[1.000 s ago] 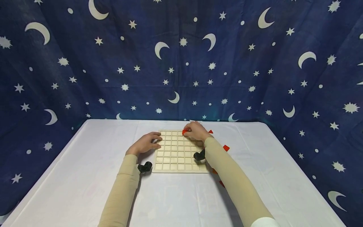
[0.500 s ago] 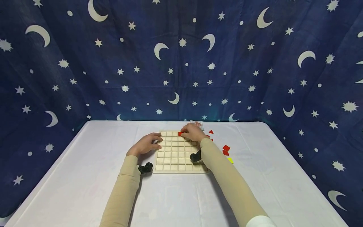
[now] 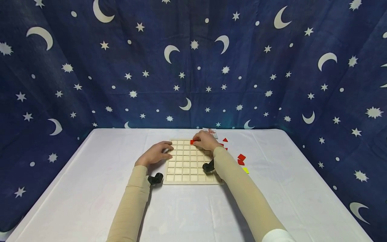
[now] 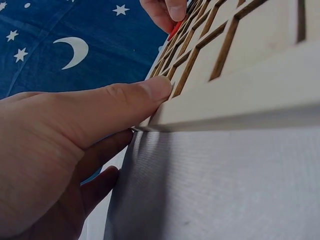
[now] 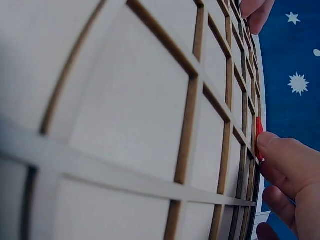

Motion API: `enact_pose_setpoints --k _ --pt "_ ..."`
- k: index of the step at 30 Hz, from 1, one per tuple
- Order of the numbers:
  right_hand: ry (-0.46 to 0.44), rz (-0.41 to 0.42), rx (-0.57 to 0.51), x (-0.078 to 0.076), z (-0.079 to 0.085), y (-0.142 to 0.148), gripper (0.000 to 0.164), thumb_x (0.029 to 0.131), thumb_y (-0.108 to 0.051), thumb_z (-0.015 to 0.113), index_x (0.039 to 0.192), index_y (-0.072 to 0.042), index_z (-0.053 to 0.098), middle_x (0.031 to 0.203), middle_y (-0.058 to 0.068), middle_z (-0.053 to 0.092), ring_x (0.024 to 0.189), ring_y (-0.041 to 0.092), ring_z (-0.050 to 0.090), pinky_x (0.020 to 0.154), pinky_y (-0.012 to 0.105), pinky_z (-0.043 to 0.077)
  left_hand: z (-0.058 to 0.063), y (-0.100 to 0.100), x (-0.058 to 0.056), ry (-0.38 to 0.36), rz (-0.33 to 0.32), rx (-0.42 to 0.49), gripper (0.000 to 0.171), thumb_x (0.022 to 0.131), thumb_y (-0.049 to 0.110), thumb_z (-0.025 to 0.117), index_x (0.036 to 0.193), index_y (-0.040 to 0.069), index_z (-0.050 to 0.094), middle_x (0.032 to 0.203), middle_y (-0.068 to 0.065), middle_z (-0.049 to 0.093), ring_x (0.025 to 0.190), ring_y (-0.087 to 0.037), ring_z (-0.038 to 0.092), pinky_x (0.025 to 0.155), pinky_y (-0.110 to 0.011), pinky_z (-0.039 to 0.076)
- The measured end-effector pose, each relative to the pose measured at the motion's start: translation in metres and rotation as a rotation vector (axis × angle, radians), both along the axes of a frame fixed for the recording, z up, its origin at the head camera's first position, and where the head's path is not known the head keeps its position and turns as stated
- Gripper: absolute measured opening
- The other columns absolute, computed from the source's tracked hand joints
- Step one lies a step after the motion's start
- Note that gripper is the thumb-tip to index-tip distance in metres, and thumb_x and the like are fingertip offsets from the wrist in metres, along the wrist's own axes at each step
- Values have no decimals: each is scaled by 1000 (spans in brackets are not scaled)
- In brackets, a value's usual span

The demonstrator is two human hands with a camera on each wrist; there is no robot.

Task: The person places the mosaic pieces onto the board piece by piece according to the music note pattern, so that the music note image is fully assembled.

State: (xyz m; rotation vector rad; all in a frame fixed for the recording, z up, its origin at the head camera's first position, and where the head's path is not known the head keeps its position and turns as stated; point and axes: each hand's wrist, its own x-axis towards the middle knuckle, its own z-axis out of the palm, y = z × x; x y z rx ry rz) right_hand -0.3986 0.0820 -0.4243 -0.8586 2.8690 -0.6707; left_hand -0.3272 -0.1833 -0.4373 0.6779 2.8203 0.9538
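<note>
A pale wooden grid board (image 3: pixel 182 170) lies on the table, cut into square cells. My left hand (image 3: pixel 155 153) rests at its left edge; in the left wrist view the thumb (image 4: pixel 159 88) lies straight over the rim and the other fingers stand beside it. At the board's far row my right hand (image 3: pixel 206 140) pinches a small red tile (image 3: pixel 191 142). From the right wrist the thumb shows on the red tile (image 5: pixel 259 131), with the fingers bent close behind. Part of the tile is hidden under the fingertips.
Loose red pieces (image 3: pixel 241 157) and a yellow piece (image 3: pixel 246 170) lie right of the board, some partly behind the right sleeve. A red triangle (image 3: pixel 225 140) lies farther back. Behind the right hand is a printed card (image 3: pixel 213 132). A starry blue curtain (image 3: pixel 193 67) borders the white table (image 3: pixel 99 188).
My right hand has moved slightly left with the red tile, then stayed there over the last half second. Its forearm shift uncovers the yellow piece. The left hand keeps its place.
</note>
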Motion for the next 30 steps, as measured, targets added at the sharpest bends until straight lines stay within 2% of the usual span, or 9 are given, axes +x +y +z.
enact_pose_setpoints --k 11,16,20,24,30 --pt "-12 10 -9 4 1 1 27 93 -17 68 117 -5 70 112 8 67 107 23 60 95 36 50 1 -2 0 6 -29 -23 43 89 18 73 126 -1 63 147 -20 43 139 -39 35 114 -51 30" --pt "-9 -12 -14 5 4 10 31 96 -21 65 123 -5 67 118 8 64 109 24 59 96 39 49 0 -2 -1 6 -39 -26 44 89 18 73 127 -1 63 147 -20 43 139 -38 35 114 -50 29" --pt "-24 -80 -62 3 10 30 34 98 -23 62 127 -5 65 120 10 62 110 26 58 95 43 49 1 -1 -1 -1 -38 -22 45 89 19 73 127 -1 62 148 -19 43 140 -38 34 114 -50 29" --pt "-39 -186 -113 -1 12 59 34 99 -22 60 127 -4 64 120 12 61 111 29 56 95 46 49 2 0 0 -10 -28 -21 45 89 19 73 127 0 62 148 -19 43 140 -38 34 114 -50 29" --pt "-43 -337 -25 -6 11 101 32 97 -20 61 123 -1 65 117 17 63 106 32 58 95 47 49 3 -2 1 -4 -28 -25 44 89 18 72 127 -1 62 148 -20 43 139 -39 34 114 -51 30"
